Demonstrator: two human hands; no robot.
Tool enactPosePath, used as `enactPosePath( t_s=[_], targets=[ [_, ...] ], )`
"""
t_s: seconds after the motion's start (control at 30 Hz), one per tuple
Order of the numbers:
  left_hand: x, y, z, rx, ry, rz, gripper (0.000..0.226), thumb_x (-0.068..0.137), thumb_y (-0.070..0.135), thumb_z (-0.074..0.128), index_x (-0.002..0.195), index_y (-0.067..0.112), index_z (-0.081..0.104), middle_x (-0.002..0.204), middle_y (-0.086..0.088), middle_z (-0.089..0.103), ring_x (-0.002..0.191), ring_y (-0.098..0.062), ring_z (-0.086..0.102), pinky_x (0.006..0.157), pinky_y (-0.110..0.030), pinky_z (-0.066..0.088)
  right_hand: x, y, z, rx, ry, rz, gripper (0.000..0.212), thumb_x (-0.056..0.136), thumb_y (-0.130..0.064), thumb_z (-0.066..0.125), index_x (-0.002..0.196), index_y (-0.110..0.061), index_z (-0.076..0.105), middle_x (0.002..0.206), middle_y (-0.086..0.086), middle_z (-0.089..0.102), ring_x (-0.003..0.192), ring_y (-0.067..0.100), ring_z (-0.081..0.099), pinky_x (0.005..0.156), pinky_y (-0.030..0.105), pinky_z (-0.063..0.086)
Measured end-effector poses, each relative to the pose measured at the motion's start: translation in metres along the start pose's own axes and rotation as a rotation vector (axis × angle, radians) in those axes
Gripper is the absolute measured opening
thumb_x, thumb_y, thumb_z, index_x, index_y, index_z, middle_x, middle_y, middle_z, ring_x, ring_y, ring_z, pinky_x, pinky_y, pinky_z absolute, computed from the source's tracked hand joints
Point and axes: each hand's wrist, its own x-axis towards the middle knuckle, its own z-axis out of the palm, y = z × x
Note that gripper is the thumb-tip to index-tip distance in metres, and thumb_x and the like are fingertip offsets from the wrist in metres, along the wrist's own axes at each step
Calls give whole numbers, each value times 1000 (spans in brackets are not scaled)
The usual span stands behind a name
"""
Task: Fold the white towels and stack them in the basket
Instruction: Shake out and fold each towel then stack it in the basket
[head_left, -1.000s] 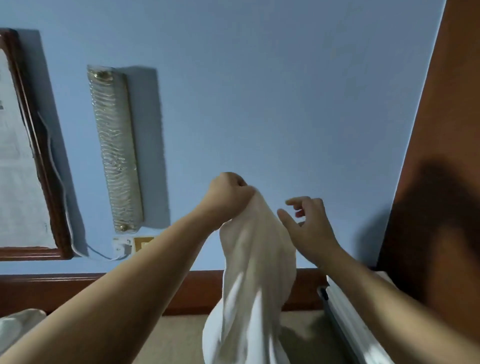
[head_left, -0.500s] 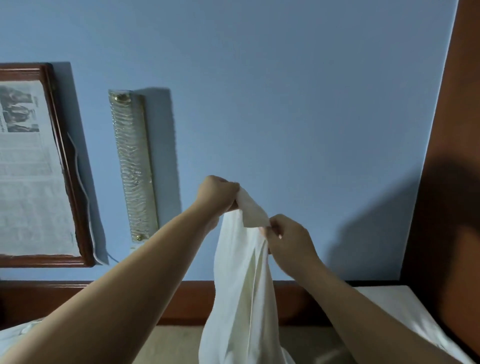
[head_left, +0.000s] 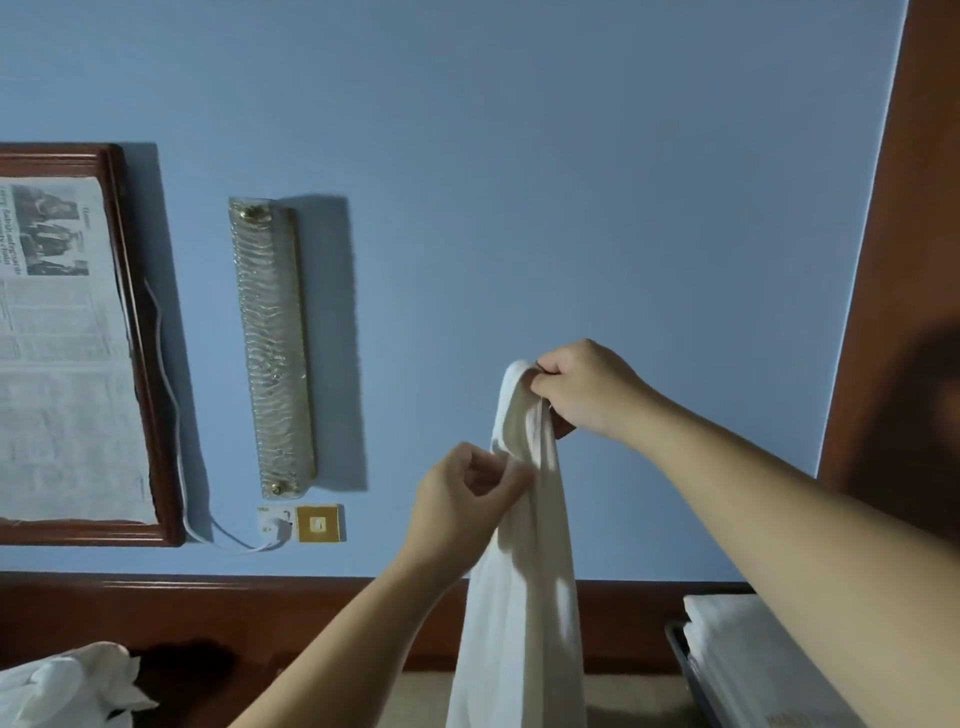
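A white towel (head_left: 519, 597) hangs in the air in front of the blue wall, bunched and unfolded. My right hand (head_left: 587, 389) grips its top end, held highest. Lower down, my left hand (head_left: 462, 499) pinches the towel's left edge between thumb and fingers. At the lower right, folded white towels (head_left: 748, 660) lie stacked in a dark basket (head_left: 691, 670), whose rim alone shows. The towel's lower part runs out of view at the bottom.
A heap of unfolded white cloth (head_left: 67, 691) lies at the lower left. A dark wooden headboard (head_left: 208, 613) runs along the wall. On the wall hang a framed newspaper (head_left: 62, 353), a glass lamp (head_left: 272, 348) and a socket with cable (head_left: 280, 527). A brown wooden panel (head_left: 904, 260) stands at right.
My right hand has taken the towel's top end and lifted it up to the right. My left hand has let go of the top and slid down to pinch the edge lower.
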Motion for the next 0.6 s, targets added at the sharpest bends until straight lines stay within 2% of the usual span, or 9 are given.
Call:
enactPosePath(
  t_s=[0.07, 0.13, 0.23, 0.3, 0.33, 0.4, 0.43, 0.5, 0.6],
  targets=[
    [-5, -5, 2, 76, 26, 49, 28, 89, 48, 79, 91, 22, 70, 84, 11, 77, 81, -5, 74, 77, -31, 61, -1, 2, -4, 93, 33, 52, 29, 97, -13, 52, 90, 15, 55, 87, 27, 73, 65, 28, 77, 76, 48, 65],
    [-8, -5, 7, 146, 44, 85, 26, 92, 54, 74, 91, 29, 72, 85, 20, 75, 83, 3, 71, 74, -19, 57, -1, 8, -3, 184, 62, 102, 28, 95, -10, 52, 90, 17, 55, 79, 24, 71, 66, 32, 77, 74, 51, 65],
    [-7, -1, 14, 233, 101, 143, 21, 99, 48, 67, 87, 30, 71, 78, 19, 73, 77, 4, 68, 65, -14, 51, 0, 15, -2, 192, 70, 147, 23, 92, -11, 52, 82, 10, 55, 74, 17, 68, 66, 34, 76, 71, 51, 66],
    [2, 4, 7, 212, 157, 105, 24, 102, 43, 62, 87, 25, 67, 73, 10, 70, 70, -5, 66, 58, -18, 47, 1, 26, -8, 71, 69, 158, 19, 88, -12, 50, 75, 2, 53, 68, 14, 63, 61, 34, 73, 68, 40, 64],
    [11, 6, -1, 221, 196, 78, 23, 104, 39, 60, 89, 21, 65, 74, 8, 68, 70, -8, 64, 57, -21, 44, 0, 32, -13, -54, 64, 155, 18, 87, -12, 48, 71, -4, 50, 65, 11, 61, 57, 32, 67, 63, 32, 57],
    [34, 13, -23, 304, 226, 40, 19, 105, 31, 57, 95, 16, 64, 81, 6, 66, 78, -16, 63, 59, -22, 41, -4, 46, -24, -358, 33, 135, 23, 91, -16, 46, 68, -12, 46, 67, 8, 62, 58, 28, 57, 58, 29, 41],
    [43, 18, -31, 351, 201, 38, 18, 105, 29, 55, 97, 15, 64, 84, 4, 66, 81, -19, 62, 62, -26, 42, -8, 51, -26, -478, 15, 133, 24, 93, -17, 45, 70, -12, 47, 72, 8, 62, 62, 27, 55, 57, 30, 38],
    [56, 31, -38, 385, 100, 50, 20, 106, 29, 50, 96, 16, 62, 85, 1, 64, 85, -26, 63, 67, -33, 43, -12, 59, -24, -578, 9, 112, 20, 93, -15, 44, 75, -13, 54, 79, 7, 61, 70, 28, 58, 57, 30, 41],
    [60, 52, -40, 344, -79, 113, 24, 103, 48, 58, 95, 25, 59, 78, 6, 65, 73, -18, 59, 59, -30, 43, -9, 58, -16, -474, 98, 57, 21, 92, -18, 46, 75, -14, 58, 76, 5, 62, 73, 30, 62, 58, 30, 44]
  ],
)
